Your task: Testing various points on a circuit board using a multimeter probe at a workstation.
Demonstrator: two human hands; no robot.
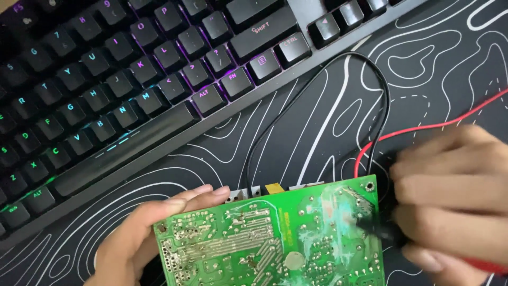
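Bottom centre, over the mat: green board, solder side up, lower part cut off by frame. Left hand grips its left edge, fingers together behind. Right hand blurred, fingers curled round a dark probe, tip on board. Black wire & red wire loop above. Keyboard close, upper left; open mat betw.

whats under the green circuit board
The green circuit board is held up by the left hand; the black desk mat with white contour lines lies below. Its component side and the mat directly beneath are hidden.
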